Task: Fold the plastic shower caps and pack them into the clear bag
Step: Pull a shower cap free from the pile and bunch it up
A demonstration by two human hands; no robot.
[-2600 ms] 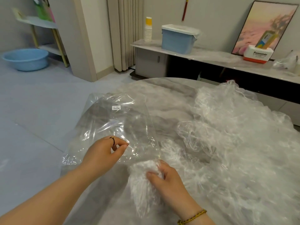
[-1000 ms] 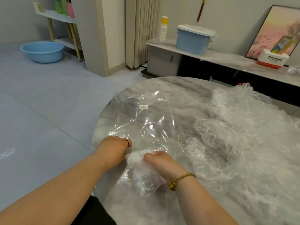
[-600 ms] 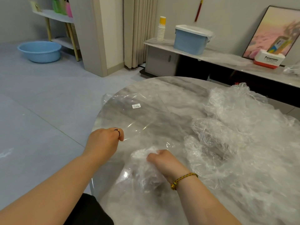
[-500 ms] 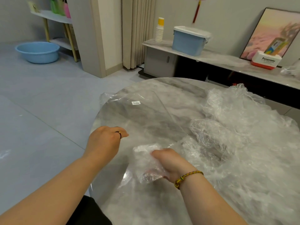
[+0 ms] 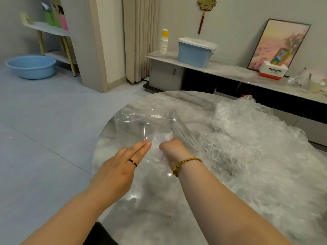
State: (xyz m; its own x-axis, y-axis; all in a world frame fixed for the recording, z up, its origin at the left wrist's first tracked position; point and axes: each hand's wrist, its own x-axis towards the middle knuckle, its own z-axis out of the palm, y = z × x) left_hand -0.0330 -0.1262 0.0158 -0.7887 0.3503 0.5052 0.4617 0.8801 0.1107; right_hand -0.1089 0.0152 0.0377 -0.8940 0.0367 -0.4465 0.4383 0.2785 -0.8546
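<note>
The clear bag (image 5: 141, 126) with a small white label lies on the round marble table (image 5: 177, 99) at its left side, mouth toward me. My right hand (image 5: 172, 148) is inside the bag's mouth, closed around a folded white shower cap (image 5: 166, 137). My left hand (image 5: 120, 167) rests flat at the bag's near edge, fingers straight and together; I cannot tell whether it pins the film. A big heap of crinkled loose shower caps (image 5: 256, 147) covers the right half of the table.
The table's left edge drops to grey floor. Behind the table runs a low sideboard (image 5: 221, 69) bearing a blue lidded bin (image 5: 195, 52), a cup stack, a white and red box and a leaning picture. A blue basin (image 5: 31, 67) sits far left on the floor.
My right hand has pushed the folded cap forward into the bag's mouth. My left hand has let go of its pinch and stretched flat. The bag's top film has risen into a tent.
</note>
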